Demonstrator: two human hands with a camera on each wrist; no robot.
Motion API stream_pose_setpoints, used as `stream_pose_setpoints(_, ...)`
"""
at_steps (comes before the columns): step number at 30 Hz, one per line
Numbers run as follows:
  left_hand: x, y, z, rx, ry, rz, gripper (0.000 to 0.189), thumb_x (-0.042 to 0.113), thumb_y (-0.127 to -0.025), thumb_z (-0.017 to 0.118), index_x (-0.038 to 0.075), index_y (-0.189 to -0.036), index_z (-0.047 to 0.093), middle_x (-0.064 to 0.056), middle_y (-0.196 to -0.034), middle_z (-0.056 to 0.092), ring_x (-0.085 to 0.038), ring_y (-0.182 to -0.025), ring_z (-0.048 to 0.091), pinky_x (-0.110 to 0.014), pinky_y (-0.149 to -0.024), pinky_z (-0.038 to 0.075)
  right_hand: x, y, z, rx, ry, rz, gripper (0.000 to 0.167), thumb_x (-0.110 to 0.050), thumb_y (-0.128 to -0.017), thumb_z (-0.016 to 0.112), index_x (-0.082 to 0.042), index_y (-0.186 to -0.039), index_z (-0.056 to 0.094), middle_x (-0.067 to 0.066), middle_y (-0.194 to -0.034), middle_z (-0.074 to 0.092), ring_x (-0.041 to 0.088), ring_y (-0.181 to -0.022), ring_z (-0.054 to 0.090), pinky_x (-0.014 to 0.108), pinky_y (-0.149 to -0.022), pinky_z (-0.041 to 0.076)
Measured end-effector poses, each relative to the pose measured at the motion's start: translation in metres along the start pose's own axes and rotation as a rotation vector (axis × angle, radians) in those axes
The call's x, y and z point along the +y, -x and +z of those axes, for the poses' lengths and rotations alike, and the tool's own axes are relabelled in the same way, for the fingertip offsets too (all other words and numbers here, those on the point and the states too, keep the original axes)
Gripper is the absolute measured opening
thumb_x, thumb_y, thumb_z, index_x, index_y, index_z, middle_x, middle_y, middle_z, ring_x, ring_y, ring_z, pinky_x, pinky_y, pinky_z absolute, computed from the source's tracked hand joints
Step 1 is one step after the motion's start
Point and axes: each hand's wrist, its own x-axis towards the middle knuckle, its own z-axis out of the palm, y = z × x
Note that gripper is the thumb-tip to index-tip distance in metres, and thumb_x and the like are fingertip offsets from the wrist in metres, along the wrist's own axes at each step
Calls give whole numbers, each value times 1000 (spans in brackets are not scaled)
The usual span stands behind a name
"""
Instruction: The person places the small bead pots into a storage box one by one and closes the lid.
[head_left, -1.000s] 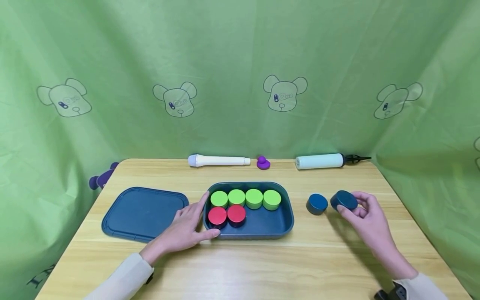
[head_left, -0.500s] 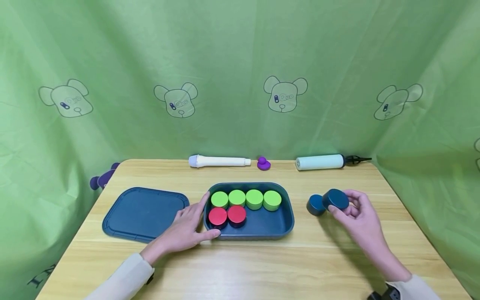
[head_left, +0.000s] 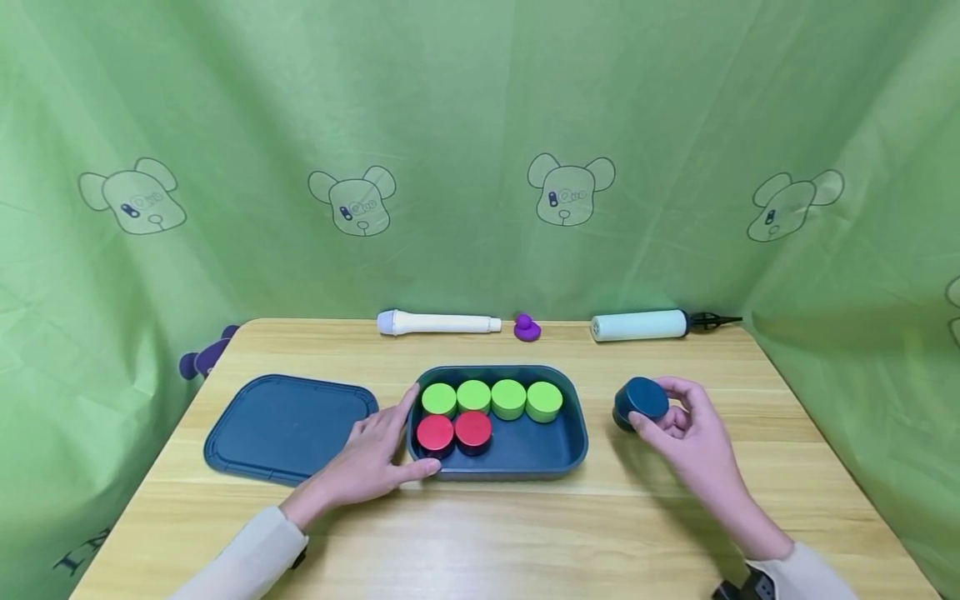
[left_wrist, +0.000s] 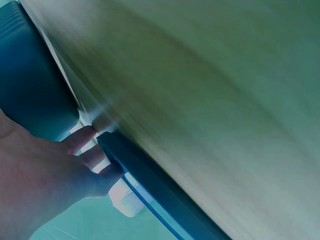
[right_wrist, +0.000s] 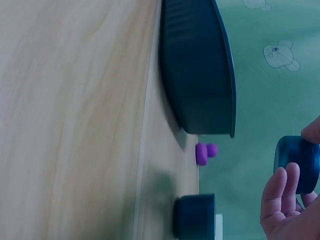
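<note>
In the head view my right hand pinches a short dark blue cylinder between thumb and fingers. It overlaps a second dark blue cylinder, mostly hidden there. The right wrist view shows the held cylinder raised above table level, apart from the other blue cylinder standing on the table. My left hand rests with extended fingers and thumb against the left end of a dark blue box. Inside stand a back row of several green cylinders and two red ones in front, at the left.
A flat dark blue lid lies left of the box, under the left hand's edge in view. Along the table's back edge lie a white microphone-like stick, a purple knobbed piece and a pale blue hand pump. A green curtain hangs behind.
My right hand has carried the blue cylinder leftward, from beside the second blue cylinder to overlapping it in the head view. The left hand and the box have stayed put.
</note>
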Motion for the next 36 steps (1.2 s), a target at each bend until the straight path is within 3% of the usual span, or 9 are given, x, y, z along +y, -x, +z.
stream_pose_setpoints(10,1,2,-2,2,0,2,116,75,-96,68,26,-178,2,-15,-173,35,-48,-158,29,-76,-121,17,-10,-1,18,-70,-17,-21,56,-4,-98,82,1,-144,51,9,-88,62,11,-72,56,19,-62,49)
stream_pose_setpoints(20,0,-1,-3,5,0,9,117,76,-96,67,25,-178,1,-15,-173,36,-47,-158,30,-76,-121,17,-16,-4,29,-111,-17,-25,58,-6,-96,85,0,-144,52,9,-80,56,13,-68,51,21,-59,45)
stream_pose_setpoints(36,2,0,-2,-4,2,-2,117,76,-96,67,25,-178,0,-16,-174,34,-48,-159,28,-76,-122,15,-22,-6,57,-216,19,8,58,-14,-94,90,-3,-141,57,10,-85,67,21,-75,64,25,-67,53)
